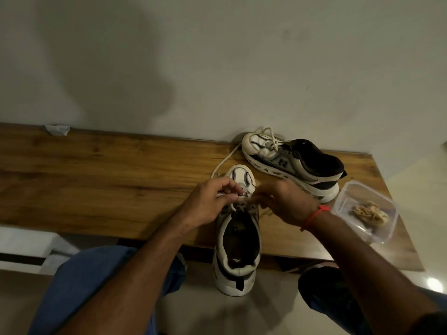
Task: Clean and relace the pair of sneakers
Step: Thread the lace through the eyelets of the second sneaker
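1. Head view, centre of the frame: the near sneaker (238, 228) lies on the wooden table (96, 170) with its heel hanging over the near edge and its toe toward the wall, so its long axis runs straight away from me.
2. My left hand (208, 201) pinches the lace (223, 163) at the eyelets; my right hand (283, 201) is curled there too, pinching lace I judge.
3. Both hands meet over the tongue, equally near.
4. The other sneaker (295, 163) lies right of centre, near the plastic tub (384, 206).

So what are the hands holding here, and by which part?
Both hands grip the lace of the near sneaker over its front eyelets: left hand pinches a strand, right hand curls on another. Exact contact points are hidden.
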